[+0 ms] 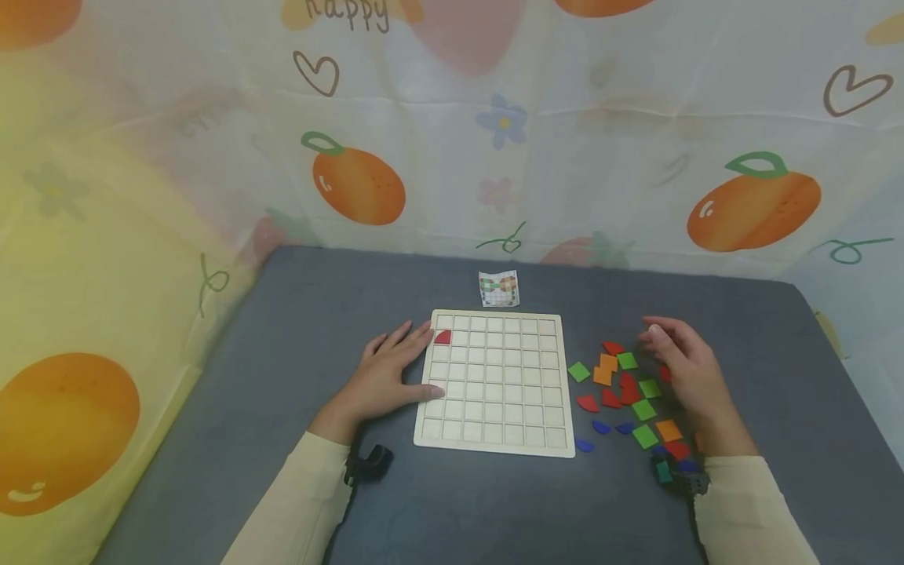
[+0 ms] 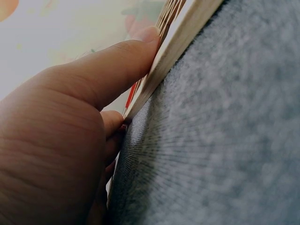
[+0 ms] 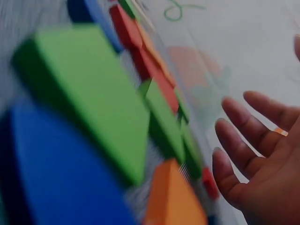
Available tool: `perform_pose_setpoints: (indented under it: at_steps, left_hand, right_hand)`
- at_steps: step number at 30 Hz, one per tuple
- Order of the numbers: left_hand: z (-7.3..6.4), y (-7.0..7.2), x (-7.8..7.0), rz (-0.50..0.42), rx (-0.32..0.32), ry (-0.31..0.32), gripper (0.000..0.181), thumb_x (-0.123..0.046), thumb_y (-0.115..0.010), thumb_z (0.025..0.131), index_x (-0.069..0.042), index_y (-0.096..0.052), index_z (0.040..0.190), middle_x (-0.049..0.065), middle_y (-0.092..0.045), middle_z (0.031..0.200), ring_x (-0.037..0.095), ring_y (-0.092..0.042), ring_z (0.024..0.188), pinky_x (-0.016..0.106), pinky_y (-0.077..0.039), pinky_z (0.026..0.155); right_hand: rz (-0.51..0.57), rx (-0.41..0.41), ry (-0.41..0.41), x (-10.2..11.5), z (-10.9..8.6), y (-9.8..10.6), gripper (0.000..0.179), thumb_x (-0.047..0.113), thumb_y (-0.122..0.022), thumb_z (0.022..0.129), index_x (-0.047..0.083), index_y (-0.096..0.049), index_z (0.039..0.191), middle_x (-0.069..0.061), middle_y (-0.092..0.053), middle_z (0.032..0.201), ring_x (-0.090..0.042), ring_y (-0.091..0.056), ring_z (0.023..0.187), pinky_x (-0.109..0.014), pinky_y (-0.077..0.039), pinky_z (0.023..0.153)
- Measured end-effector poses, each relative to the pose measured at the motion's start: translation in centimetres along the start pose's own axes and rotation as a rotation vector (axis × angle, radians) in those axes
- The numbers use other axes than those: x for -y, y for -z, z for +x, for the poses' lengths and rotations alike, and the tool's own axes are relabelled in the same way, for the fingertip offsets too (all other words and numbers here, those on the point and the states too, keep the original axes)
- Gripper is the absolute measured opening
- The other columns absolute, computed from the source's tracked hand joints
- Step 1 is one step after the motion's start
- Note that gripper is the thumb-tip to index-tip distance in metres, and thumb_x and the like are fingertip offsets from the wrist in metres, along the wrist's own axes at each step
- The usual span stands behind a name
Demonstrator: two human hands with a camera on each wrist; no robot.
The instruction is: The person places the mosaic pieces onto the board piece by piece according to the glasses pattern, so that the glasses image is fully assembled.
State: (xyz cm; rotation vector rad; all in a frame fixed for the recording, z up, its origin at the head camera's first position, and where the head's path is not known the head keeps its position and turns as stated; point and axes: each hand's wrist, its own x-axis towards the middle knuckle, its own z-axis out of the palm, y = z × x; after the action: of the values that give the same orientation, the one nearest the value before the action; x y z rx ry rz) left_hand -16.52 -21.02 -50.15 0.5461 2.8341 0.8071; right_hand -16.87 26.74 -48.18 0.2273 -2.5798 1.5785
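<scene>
A pale wooden grid board (image 1: 496,384) lies flat on the table. One red quarter-circle piece (image 1: 442,337) sits in a cell near its upper left corner. At the board's left edge rests my left hand (image 1: 384,375), fingers spread, with the thumb (image 2: 126,58) over the rim in the left wrist view. My right hand (image 1: 690,373) is raised beside the scattered pieces, its fingers loosely bent and holding nothing. Around it lie green squares (image 1: 643,410), orange pieces (image 1: 668,430), red quarter-circles (image 1: 611,399) and blue pieces (image 1: 601,427). In the right wrist view, a green piece (image 3: 93,89) looms close.
A small printed pattern card (image 1: 498,289) lies just beyond the board's far edge. Grey cloth covers the table (image 1: 494,510). Behind it hangs a curtain (image 1: 438,173) printed with oranges and hearts. Dark straps with cameras (image 1: 369,464) sit at the wrists.
</scene>
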Motion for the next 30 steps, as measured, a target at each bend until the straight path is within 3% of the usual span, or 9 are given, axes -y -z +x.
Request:
perform_pose_setpoints:
  at_steps: [6,10,14,20,30]
  left_hand:
    - [-0.1,0.1,-0.2,0.003,-0.001,0.0,0.108,-0.067,-0.08,0.09,-0.02,-0.03,0.174,-0.008,-0.023,0.178,0.024,-0.009,0.166,0.058,-0.004,0.126]
    - [0.0,0.1,-0.2,0.006,0.001,-0.001,0.108,-0.066,-0.08,0.091,-0.02,-0.03,0.174,-0.008,-0.023,0.178,0.023,-0.009,0.166,0.058,-0.004,0.127]
    - [0.0,0.1,-0.2,0.004,0.001,-0.004,0.108,-0.066,-0.08,0.091,-0.019,-0.03,0.174,-0.007,-0.023,0.178,0.024,-0.009,0.166,0.059,-0.003,0.126]
    - [0.1,0.0,-0.1,-0.001,-0.006,-0.004,0.108,-0.067,-0.08,0.09,-0.02,-0.031,0.174,-0.007,-0.023,0.178,0.025,-0.009,0.166,0.059,-0.003,0.126]
    - [0.0,-0.1,-0.3,0.007,0.0,0.01,0.108,-0.067,-0.08,0.09,-0.021,-0.031,0.174,-0.008,-0.023,0.178,0.025,-0.01,0.166,0.059,-0.003,0.126]
  right_hand:
    - [-0.142,0.099,-0.121,-1.1,-0.3,0.2,0.056,0.038,-0.064,0.113,0.0,-0.056,0.154,-0.019,-0.065,0.133,-0.022,-0.061,0.115,-0.024,-0.048,0.087]
    - [-0.191,0.156,-0.157,-1.3,-0.3,0.1,0.059,0.036,-0.075,0.107,0.0,-0.059,0.15,-0.02,-0.06,0.139,-0.038,-0.059,0.124,-0.045,-0.051,0.099]
    - [-0.222,0.176,-0.151,-1.4,-0.2,0.0,0.053,0.032,-0.079,0.105,0.0,-0.064,0.144,-0.019,-0.056,0.139,-0.043,-0.057,0.124,-0.062,-0.048,0.1]
    - [-0.284,0.156,-0.102,-1.6,-0.1,-0.1,0.041,0.027,-0.08,0.104,0.0,-0.071,0.133,-0.016,-0.057,0.13,-0.038,-0.059,0.114,-0.054,-0.05,0.091]
    - [-0.301,0.12,-0.095,-1.6,-0.3,-0.3,0.022,0.022,-0.082,0.103,0.003,-0.071,0.109,-0.014,-0.056,0.124,-0.032,-0.056,0.103,-0.049,-0.05,0.085]
